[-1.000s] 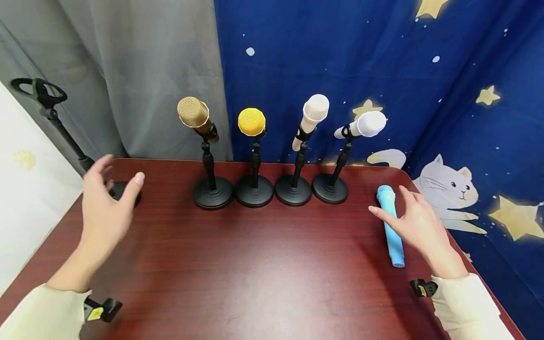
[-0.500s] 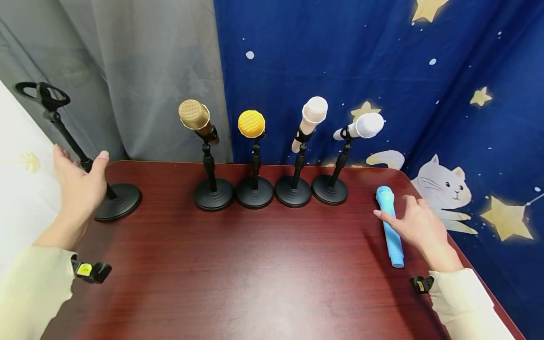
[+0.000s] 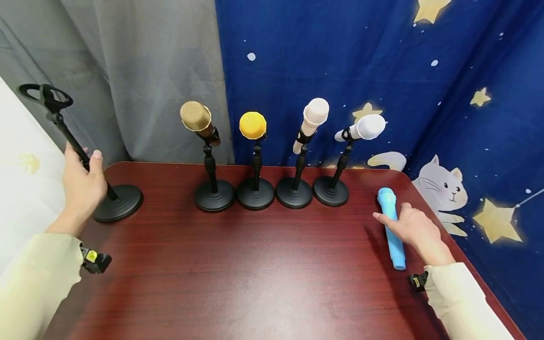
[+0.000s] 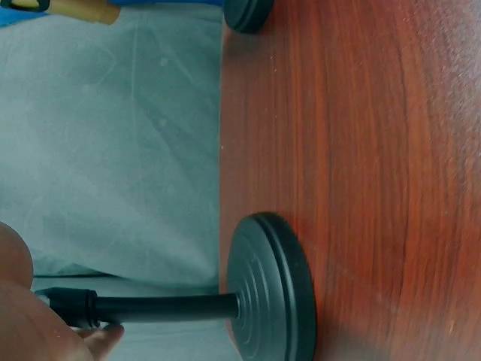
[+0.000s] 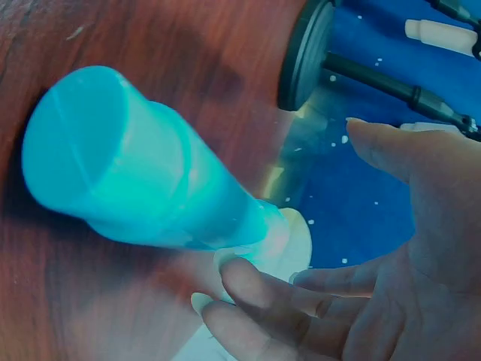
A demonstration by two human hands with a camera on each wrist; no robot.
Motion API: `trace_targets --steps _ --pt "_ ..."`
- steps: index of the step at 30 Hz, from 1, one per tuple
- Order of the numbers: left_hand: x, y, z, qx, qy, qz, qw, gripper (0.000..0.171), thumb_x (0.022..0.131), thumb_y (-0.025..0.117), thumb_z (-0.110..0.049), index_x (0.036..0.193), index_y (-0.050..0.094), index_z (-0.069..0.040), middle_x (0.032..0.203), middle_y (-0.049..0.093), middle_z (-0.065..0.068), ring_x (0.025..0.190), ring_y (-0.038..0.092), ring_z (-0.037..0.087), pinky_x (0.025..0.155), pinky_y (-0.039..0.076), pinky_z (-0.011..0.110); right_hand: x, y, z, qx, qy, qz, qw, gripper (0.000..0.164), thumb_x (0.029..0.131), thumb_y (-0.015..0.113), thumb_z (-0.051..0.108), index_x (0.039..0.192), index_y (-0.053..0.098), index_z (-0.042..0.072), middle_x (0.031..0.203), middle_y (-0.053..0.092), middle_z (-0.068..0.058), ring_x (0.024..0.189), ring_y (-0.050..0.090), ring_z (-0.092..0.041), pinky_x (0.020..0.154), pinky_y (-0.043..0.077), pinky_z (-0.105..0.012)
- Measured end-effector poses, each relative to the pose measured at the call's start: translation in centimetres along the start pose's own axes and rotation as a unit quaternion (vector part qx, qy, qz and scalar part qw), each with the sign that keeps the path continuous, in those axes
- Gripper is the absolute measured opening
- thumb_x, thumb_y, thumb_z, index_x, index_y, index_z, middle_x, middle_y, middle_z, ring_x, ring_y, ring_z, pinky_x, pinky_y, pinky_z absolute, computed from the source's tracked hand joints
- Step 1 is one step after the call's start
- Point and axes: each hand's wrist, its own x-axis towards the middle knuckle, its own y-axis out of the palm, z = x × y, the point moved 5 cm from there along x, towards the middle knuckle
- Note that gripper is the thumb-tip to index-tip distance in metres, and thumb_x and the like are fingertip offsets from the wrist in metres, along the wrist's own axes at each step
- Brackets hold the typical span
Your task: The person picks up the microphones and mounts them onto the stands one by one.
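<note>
At the far left an empty black microphone stand (image 3: 116, 203) rises from its round base and leans left, with a forked clip on top. My left hand (image 3: 84, 189) grips its pole, thumb on the near side; in the left wrist view a fingertip (image 4: 105, 340) shows past the pole by the collar (image 4: 71, 307). A light-blue microphone (image 3: 393, 236) lies on the table at the right. Beside and partly over it hovers my right hand (image 3: 414, 231), fingers spread and holding nothing. In the right wrist view the microphone's butt end (image 5: 75, 139) faces the camera, the fingers near its far part.
Along the back edge stand several microphones on black stands: a gold one (image 3: 195, 116), a yellow one (image 3: 252, 125), a pale pink one (image 3: 316, 113) and a white one (image 3: 370, 126). Behind the brown table (image 3: 255, 264) hang a grey curtain (image 3: 161, 80) and a blue one (image 3: 289, 52).
My left hand has moved left and closed round the empty stand's pole. My right hand has lowered slightly beside the blue microphone, which has stayed on the table.
</note>
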Motion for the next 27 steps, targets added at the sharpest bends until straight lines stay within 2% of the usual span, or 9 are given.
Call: trace_targets --steps 3,6,8,10,13,14,17,23,27 --pt "0.3 0.0 0.2 0.022 -0.015 0.007 0.9996 0.051 0.106 0.034 -0.035 0.154 0.034 -0.018 0.146 0.046 0.019 0.136 0.043 0.033 0.12 0.031 0.046 0.2 0.4 -0.4 0.0 0.014 0.019 1.0 0.114 0.091 0.042 0.08 0.141 0.028 -0.022 0.127 0.049 -0.046 0.109 0.056 -0.055 0.079 0.05 -0.062" --pt "0.3 -0.1 0.5 0.047 -0.02 0.014 0.9986 0.052 0.107 0.032 -0.035 0.155 0.033 -0.013 0.146 0.054 0.018 0.119 0.057 0.011 0.11 0.04 0.032 0.4 0.9 -0.6 -0.003 0.021 0.032 0.999 0.108 0.091 0.047 0.076 0.137 0.031 -0.021 0.122 0.053 -0.043 0.103 0.059 -0.054 0.072 0.05 -0.059" --pt "0.4 -0.1 0.7 0.058 -0.018 0.02 0.998 0.051 0.108 0.031 -0.033 0.154 0.035 -0.014 0.134 0.065 0.004 0.101 0.055 -0.01 0.097 0.04 0.018 0.5 1.2 -0.7 -0.007 0.023 0.039 0.999 0.102 0.092 0.052 0.07 0.135 0.033 -0.02 0.117 0.056 -0.041 0.099 0.06 -0.052 0.07 0.05 -0.057" --pt "0.4 -0.2 0.8 0.06 -0.009 0.02 0.9979 0.046 0.108 0.031 -0.032 0.149 0.043 -0.015 0.114 0.07 -0.017 0.083 0.045 -0.023 0.082 0.035 0.009 0.6 1.4 -0.8 -0.009 0.024 0.044 0.999 0.093 0.094 0.057 0.061 0.133 0.035 -0.02 0.111 0.058 -0.038 0.093 0.061 -0.047 0.069 0.05 -0.054" --pt "0.5 -0.3 0.9 0.058 0.013 0.026 0.9979 0.031 0.108 0.032 -0.032 0.128 0.055 -0.025 0.084 0.05 -0.04 0.078 0.043 -0.025 0.075 0.032 0.006 0.8 1.9 -1.0 -0.002 0.018 0.047 0.999 0.078 0.095 0.061 0.049 0.128 0.039 -0.019 0.098 0.06 -0.031 0.081 0.063 -0.038 0.064 0.05 -0.047" --pt "0.6 -0.3 1.0 0.054 0.019 0.03 0.9979 0.026 0.108 0.033 -0.032 0.119 0.056 -0.029 0.079 0.045 -0.044 0.076 0.044 -0.024 0.073 0.032 0.006 0.8 2.0 -1.1 -0.001 0.013 0.046 0.999 0.073 0.096 0.061 0.045 0.125 0.04 -0.019 0.095 0.06 -0.029 0.078 0.062 -0.035 0.063 0.05 -0.045" --pt "0.8 -0.4 1.1 0.052 0.032 0.04 0.9974 0.018 0.108 0.035 -0.032 0.099 0.049 -0.039 0.073 0.044 -0.046 0.074 0.045 -0.023 0.072 0.033 0.005 1.0 2.3 -1.2 0.006 -0.005 0.039 0.999 0.061 0.097 0.061 0.037 0.118 0.044 -0.017 0.091 0.06 -0.026 0.073 0.062 -0.031 0.061 0.049 -0.042" --pt "1.0 -0.8 1.2 0.036 0.041 0.062 0.9966 0.021 0.108 0.039 -0.031 0.094 0.054 -0.033 0.07 0.049 -0.045 0.07 0.049 -0.023 0.067 0.036 0.002 1.3 2.5 -1.3 0.002 -0.038 0.012 0.999 0.051 0.095 0.062 0.028 0.11 0.046 -0.018 0.09 0.061 -0.029 0.076 0.06 -0.035 0.069 0.051 -0.048" --pt "1.2 -1.7 0.8 0.015 0.026 0.062 0.9976 0.02 0.108 0.041 -0.027 0.094 0.055 -0.032 0.07 0.052 -0.044 0.067 0.051 -0.022 0.062 0.039 0.002 1.4 2.4 -1.0 0.002 -0.062 0.003 0.998 0.049 0.095 0.061 0.024 0.111 0.046 -0.019 0.09 0.06 -0.029 0.078 0.059 -0.037 0.075 0.051 -0.051"
